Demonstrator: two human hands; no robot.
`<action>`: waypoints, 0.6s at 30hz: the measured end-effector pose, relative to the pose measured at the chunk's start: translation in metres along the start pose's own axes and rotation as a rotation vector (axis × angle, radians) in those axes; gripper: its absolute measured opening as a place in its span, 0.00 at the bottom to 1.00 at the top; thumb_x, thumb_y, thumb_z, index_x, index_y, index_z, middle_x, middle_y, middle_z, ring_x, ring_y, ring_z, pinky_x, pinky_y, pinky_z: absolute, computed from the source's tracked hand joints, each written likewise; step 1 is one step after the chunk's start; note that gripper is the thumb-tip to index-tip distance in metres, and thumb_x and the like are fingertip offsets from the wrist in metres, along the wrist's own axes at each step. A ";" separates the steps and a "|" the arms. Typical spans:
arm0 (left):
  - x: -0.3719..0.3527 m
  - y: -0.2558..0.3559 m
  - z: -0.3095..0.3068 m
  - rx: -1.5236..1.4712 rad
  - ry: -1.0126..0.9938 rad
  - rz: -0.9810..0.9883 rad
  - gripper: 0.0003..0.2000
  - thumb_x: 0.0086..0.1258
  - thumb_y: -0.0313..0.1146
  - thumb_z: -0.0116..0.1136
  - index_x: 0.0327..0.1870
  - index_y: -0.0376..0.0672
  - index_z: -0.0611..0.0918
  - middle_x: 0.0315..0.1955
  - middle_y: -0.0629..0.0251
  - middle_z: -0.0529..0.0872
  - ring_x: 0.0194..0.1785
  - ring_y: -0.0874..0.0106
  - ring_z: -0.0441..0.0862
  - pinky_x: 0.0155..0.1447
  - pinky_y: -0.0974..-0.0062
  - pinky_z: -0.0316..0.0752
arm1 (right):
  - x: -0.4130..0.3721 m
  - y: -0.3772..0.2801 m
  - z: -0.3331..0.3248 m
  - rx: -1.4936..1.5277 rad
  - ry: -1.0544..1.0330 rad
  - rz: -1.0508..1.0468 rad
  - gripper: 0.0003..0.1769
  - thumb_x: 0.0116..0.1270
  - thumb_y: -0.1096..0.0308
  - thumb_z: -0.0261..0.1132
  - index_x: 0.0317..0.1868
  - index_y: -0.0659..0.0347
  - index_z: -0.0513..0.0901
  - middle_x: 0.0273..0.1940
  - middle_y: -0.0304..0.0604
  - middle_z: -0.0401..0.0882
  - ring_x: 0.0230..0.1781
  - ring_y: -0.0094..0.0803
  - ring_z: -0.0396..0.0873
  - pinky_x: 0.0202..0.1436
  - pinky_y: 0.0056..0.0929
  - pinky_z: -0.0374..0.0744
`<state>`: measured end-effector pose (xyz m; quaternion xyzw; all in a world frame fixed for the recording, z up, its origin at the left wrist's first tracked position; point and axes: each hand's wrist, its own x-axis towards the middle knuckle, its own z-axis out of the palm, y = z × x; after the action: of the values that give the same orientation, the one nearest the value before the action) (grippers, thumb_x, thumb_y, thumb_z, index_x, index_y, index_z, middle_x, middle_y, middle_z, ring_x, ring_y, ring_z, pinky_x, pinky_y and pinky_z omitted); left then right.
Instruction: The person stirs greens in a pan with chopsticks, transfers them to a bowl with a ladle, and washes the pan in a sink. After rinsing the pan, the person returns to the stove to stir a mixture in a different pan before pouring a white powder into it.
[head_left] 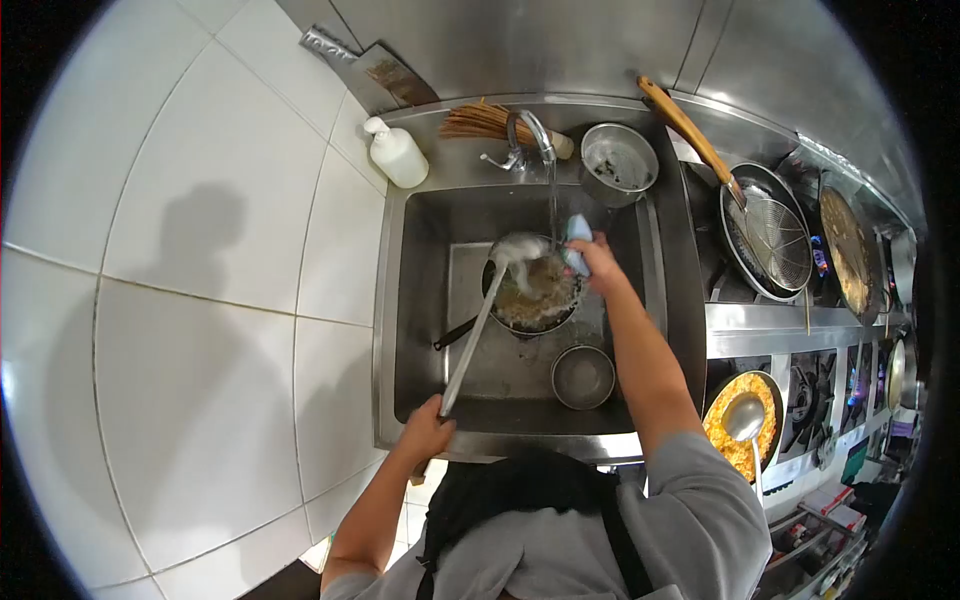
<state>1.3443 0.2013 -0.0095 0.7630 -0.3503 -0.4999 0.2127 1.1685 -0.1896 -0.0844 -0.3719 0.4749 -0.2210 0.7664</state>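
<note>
My left hand (pixel 425 434) is wrapped round the long handle of a metal ladle (pixel 473 338) at the sink's front edge. The ladle's bowl lies over a dark frying pan (pixel 535 318) in the sink, under the running tap (pixel 530 130). Cloudy, foamy water fills the pan. In my right hand (pixel 597 262) is a light blue sponge (pixel 578 240), just right of the water stream. A small metal bowl (pixel 583 377) rests on the sink floor, in front of the pan and to its right. The pan's handle points to the left.
The sink (pixel 420 320) has a white pump bottle (pixel 398 153), a bamboo brush (pixel 480 122) and a metal pot (pixel 619 163) behind it. Right, the stove holds a pan with a strainer (pixel 778 242) and a pan of yellow food (pixel 725 410). A tiled wall (pixel 200 240) stands left.
</note>
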 end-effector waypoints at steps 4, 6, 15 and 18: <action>0.003 0.006 -0.009 0.641 0.236 0.046 0.13 0.61 0.30 0.59 0.43 0.41 0.70 0.30 0.41 0.84 0.36 0.43 0.82 0.40 0.48 0.76 | 0.007 -0.031 0.008 -0.645 -0.233 -0.356 0.35 0.54 0.67 0.71 0.65 0.58 0.73 0.57 0.47 0.75 0.60 0.38 0.73 0.59 0.39 0.77; 0.004 0.016 -0.013 0.705 0.264 0.097 0.14 0.61 0.31 0.59 0.44 0.42 0.70 0.29 0.42 0.84 0.35 0.43 0.82 0.40 0.48 0.76 | 0.012 -0.005 0.030 -0.923 -0.419 -0.923 0.33 0.52 0.58 0.71 0.62 0.48 0.78 0.61 0.49 0.77 0.56 0.38 0.78 0.58 0.36 0.77; -0.006 0.029 -0.012 0.653 0.341 0.009 0.15 0.61 0.30 0.59 0.45 0.39 0.68 0.25 0.41 0.82 0.33 0.42 0.82 0.38 0.46 0.75 | 0.015 -0.011 0.046 0.191 -0.415 0.192 0.29 0.70 0.48 0.52 0.61 0.61 0.72 0.48 0.54 0.82 0.37 0.50 0.84 0.40 0.49 0.84; 0.015 0.045 -0.003 0.601 0.400 0.014 0.15 0.61 0.30 0.58 0.44 0.38 0.68 0.25 0.39 0.82 0.33 0.41 0.81 0.39 0.44 0.74 | -0.018 0.013 0.083 0.370 -0.120 0.069 0.26 0.70 0.49 0.53 0.54 0.63 0.77 0.43 0.54 0.82 0.35 0.49 0.83 0.42 0.49 0.82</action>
<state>1.3366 0.1606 0.0130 0.8718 -0.4383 -0.2137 0.0469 1.2345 -0.1388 -0.0620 -0.2208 0.3922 -0.2557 0.8556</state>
